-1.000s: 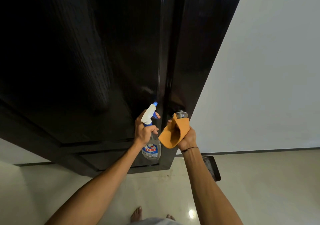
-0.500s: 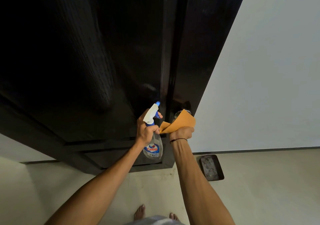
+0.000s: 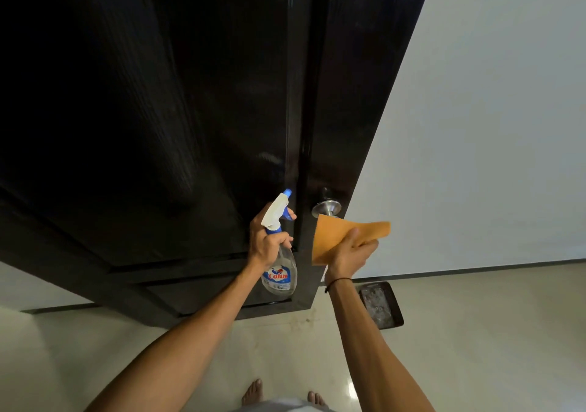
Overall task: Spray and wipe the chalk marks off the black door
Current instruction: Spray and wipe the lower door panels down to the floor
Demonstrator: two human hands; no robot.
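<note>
The glossy black door [image 3: 190, 110] fills the upper left of the head view; a faint pale smear [image 3: 269, 157] shows above the bottle. My left hand [image 3: 268, 245] grips a clear spray bottle [image 3: 280, 273] with a white and blue trigger head, its nozzle pointing at the door and one finger on the trigger. My right hand [image 3: 350, 254] pinches a flat orange cloth [image 3: 342, 237] just below the silver door knob [image 3: 326, 208], a little off the door's edge.
A white wall [image 3: 491, 126] stands right of the door. A dark tray [image 3: 380, 305] lies on the pale tiled floor [image 3: 475, 332] by the wall's base. My bare toes [image 3: 253, 392] show at the bottom edge.
My right hand has drawn the cloth off the door knob and turned it out flat to the right, uncovering the knob. The left hand and bottle have hardly moved.
</note>
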